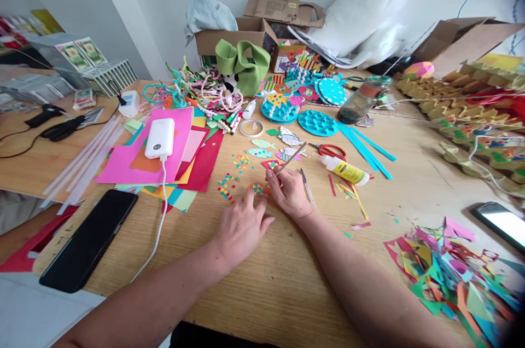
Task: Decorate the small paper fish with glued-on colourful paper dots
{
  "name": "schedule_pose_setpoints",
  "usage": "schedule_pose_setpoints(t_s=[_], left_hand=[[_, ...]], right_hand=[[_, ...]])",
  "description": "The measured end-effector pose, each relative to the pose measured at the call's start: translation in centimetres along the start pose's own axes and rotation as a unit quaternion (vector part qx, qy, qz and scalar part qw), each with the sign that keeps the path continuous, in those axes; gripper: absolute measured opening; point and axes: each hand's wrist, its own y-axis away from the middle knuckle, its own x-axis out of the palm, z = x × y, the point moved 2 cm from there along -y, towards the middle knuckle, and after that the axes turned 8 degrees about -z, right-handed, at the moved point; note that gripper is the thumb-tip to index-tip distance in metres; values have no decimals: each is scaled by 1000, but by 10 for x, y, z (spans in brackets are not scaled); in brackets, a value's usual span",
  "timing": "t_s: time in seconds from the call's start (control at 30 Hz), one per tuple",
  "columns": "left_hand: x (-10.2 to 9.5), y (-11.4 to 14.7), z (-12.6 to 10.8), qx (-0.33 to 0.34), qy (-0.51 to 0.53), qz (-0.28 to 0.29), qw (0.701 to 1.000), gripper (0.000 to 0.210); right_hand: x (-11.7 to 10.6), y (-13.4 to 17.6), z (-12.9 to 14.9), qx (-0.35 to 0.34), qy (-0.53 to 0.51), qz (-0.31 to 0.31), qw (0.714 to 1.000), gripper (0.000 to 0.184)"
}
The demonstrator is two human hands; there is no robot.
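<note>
An orange paper fish with colored dots [257, 189] lies flat on the table between my hands. My left hand [243, 223] rests beside it, fingertips touching its near edge and thumb held apart. Closed in a pinch, my right hand [290, 192] holds a thin stick [296, 156] that slants up and right; its lower tip points at the fish. Small paper dots [225, 186] are scattered left of the fish. Just beyond are a red paper fish [271, 164], a blue dotted fish [260, 153] and a green patterned fish [263, 144]. A pen [305, 184] lies right of my right hand.
Right of my hands lie a glue bottle [348, 170] and red-handled scissors [334, 151]. Paper scraps [455, 271] pile at the right. Colored sheets [118, 164], a white power bank [159, 137] and a black phone [88, 241] are left. Blue discs [318, 122] and a bottle [363, 102] stand behind.
</note>
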Motion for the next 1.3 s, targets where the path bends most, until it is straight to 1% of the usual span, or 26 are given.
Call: schedule_pose_setpoints(t_s=[0.2, 0.4, 0.5, 0.67, 0.77, 1.03, 1.3], left_hand=[[-3, 0, 0, 2, 1, -1, 1000, 40], [-2, 0, 0, 4, -4, -5, 1000, 41], [-1, 1, 0, 4, -4, -7, 1000, 41], [0, 0, 0, 1, -1, -8, 1000, 44], [0, -1, 0, 0, -3, -8, 1000, 45], [1, -3, 1, -2, -11, -6, 1000, 45], [2, -3, 1, -8, -11, -2, 1000, 46]], right_hand=[[0, 0, 1, -5, 7, -8, 1000, 40], [-2, 0, 1, 4, 1, -8, 1000, 42], [-1, 0, 0, -11, 4, -16, 1000, 42], [-1, 0, -2, -36, 3, -40, 999, 35], [-1, 0, -1, -44, 9, -41, 998, 33], [-1, -1, 0, -45, 12, -41, 998, 34], [-1, 0, -3, -25, 1, -40, 999, 36]])
